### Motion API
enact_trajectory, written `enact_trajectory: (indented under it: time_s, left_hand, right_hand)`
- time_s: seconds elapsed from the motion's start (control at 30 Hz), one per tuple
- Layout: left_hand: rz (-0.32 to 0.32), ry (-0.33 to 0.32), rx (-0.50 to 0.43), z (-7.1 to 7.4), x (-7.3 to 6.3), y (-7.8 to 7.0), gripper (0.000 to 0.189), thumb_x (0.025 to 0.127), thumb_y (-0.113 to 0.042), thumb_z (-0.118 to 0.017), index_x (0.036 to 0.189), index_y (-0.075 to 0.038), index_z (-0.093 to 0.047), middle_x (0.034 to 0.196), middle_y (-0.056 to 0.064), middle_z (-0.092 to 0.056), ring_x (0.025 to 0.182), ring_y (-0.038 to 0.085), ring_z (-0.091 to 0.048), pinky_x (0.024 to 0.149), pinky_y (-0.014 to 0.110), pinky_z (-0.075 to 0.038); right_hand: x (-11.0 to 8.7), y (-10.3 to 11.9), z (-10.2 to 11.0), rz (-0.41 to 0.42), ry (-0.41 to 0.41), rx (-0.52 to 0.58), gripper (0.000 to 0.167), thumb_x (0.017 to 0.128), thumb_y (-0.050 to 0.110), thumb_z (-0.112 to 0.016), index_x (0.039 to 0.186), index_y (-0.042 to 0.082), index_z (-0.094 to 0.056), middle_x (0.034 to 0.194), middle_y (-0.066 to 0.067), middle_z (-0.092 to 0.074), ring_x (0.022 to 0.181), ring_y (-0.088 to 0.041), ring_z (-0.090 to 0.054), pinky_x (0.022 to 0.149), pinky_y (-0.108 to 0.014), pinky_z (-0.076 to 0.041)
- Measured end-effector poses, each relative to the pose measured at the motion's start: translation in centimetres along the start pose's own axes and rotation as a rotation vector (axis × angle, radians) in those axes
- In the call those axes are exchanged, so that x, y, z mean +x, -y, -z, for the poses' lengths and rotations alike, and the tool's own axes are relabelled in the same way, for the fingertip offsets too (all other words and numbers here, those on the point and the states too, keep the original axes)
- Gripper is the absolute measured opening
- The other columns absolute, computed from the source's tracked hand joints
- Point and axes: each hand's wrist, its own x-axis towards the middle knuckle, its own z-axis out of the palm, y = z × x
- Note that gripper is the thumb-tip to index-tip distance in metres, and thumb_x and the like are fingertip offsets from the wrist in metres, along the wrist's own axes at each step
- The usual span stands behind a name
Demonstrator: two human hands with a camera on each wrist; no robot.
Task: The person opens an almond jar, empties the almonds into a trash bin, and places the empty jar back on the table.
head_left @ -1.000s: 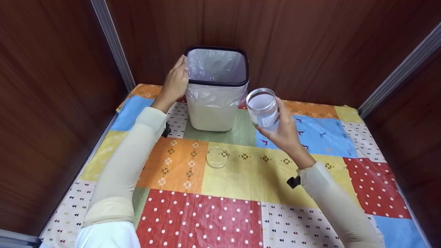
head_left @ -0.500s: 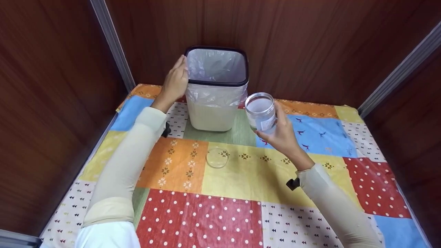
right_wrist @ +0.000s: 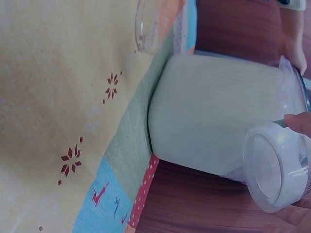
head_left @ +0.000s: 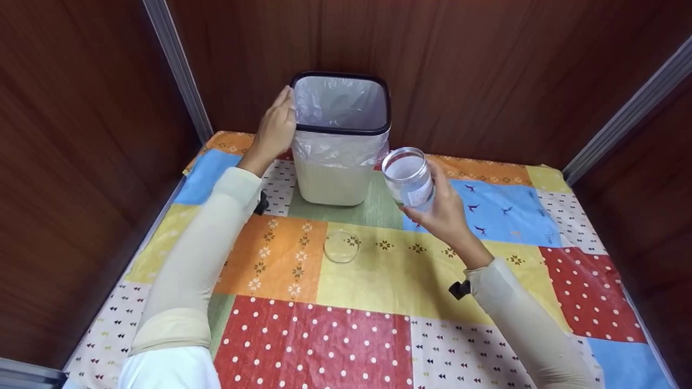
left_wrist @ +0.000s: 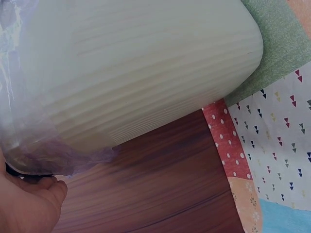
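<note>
My left hand point(head_left: 277, 127) grips the black rim at the left of a cream trash bin point(head_left: 335, 183), and its curled fingertips show under the rim in the left wrist view. The bin stands at the back of the table with a clear plastic liner point(head_left: 338, 148) folded over its top. Just right of the bin, my right hand point(head_left: 447, 210) holds a clear jar point(head_left: 412, 186) above the cloth, thumb on the near side, mouth up and tilted slightly left. A pale label shows on the jar's side. Nearer to me, a clear round lid point(head_left: 341, 247) lies flat on the cloth.
A patchwork tablecloth point(head_left: 319, 340) covers the table. Dark wood panels point(head_left: 459, 70) close off the back and both sides, joined by metal corner strips point(head_left: 181, 70). The bin stands close to the back panel.
My right hand has lowered the jar a little and brought it slightly left, towards me. The left hand, the bin and the lid have stayed in place.
</note>
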Motion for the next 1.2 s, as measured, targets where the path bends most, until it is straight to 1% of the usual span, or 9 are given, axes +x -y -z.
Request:
enact_trajectory:
  time_s: [0.1, 0.23, 0.5, 0.63, 0.9, 1.2]
  left_hand:
    - [0.003, 0.0, -0.006, 0.0, 0.0, 0.0, 0.051, 0.111, -0.018, -0.028, 0.157, 0.002, -0.026, 0.168, 0.01, -0.019, 0.153, 0.02, -0.021, 0.122, 0.022, -0.011]
    - [0.013, -0.007, -0.002, 0.0, 0.0, 0.1, 0.051, 0.111, -0.019, -0.028, 0.157, 0.001, -0.026, 0.168, 0.009, -0.019, 0.153, 0.019, -0.02, 0.122, 0.021, -0.011]
    - [0.015, -0.005, -0.005, -0.1, -0.1, 0.1, 0.051, 0.111, -0.021, -0.028, 0.157, 0.001, -0.026, 0.168, 0.01, -0.02, 0.153, 0.018, -0.02, 0.122, 0.022, -0.011]
    - [0.015, -0.006, -0.008, -0.1, -0.1, 0.1, 0.051, 0.112, -0.021, -0.028, 0.157, 0.001, -0.027, 0.168, 0.01, -0.02, 0.153, 0.018, -0.02, 0.122, 0.021, -0.011]
    - [-0.008, -0.008, 0.014, 0.0, -0.1, 0.0, 0.05, 0.11, -0.017, -0.029, 0.156, 0.004, -0.028, 0.167, 0.013, -0.022, 0.152, 0.021, -0.023, 0.123, 0.025, -0.014]
    - [-0.009, -0.007, 0.008, 0.0, -0.2, -0.1, 0.05, 0.11, -0.017, -0.029, 0.156, 0.004, -0.027, 0.168, 0.011, -0.02, 0.153, 0.02, -0.022, 0.123, 0.023, -0.013]
  right_hand:
    - [0.0, -0.1, 0.1, 0.005, -0.024, -0.044, 0.105, 0.065, 0.02, -0.097, 0.152, 0.018, -0.038, 0.138, -0.01, -0.058, 0.121, -0.032, -0.055, 0.102, -0.058, -0.043]
    - [0.1, -0.2, 0.1, 0.019, -0.046, -0.055, 0.104, 0.063, 0.022, -0.098, 0.15, 0.015, -0.042, 0.137, -0.01, -0.058, 0.124, -0.033, -0.052, 0.104, -0.059, -0.038]
    - [-0.5, -0.5, -0.2, -0.015, -0.023, 0.012, 0.102, 0.067, 0.016, -0.096, 0.151, 0.01, -0.04, 0.139, -0.012, -0.054, 0.126, -0.031, -0.049, 0.104, -0.06, -0.041]
    - [-0.7, -0.6, -0.4, -0.021, -0.011, 0.019, 0.101, 0.067, 0.017, -0.096, 0.15, 0.009, -0.04, 0.139, -0.013, -0.054, 0.127, -0.032, -0.049, 0.105, -0.06, -0.041]
    - [-1.1, -0.5, -0.7, -0.04, 0.005, 0.029, 0.104, 0.066, 0.015, -0.096, 0.152, 0.009, -0.037, 0.137, -0.016, -0.055, 0.125, -0.036, -0.05, 0.102, -0.061, -0.043]
    - [-1.5, -0.7, -1.0, -0.053, 0.026, 0.066, 0.105, 0.067, 0.013, -0.095, 0.153, 0.009, -0.035, 0.14, -0.015, -0.054, 0.127, -0.033, -0.051, 0.104, -0.059, -0.044]
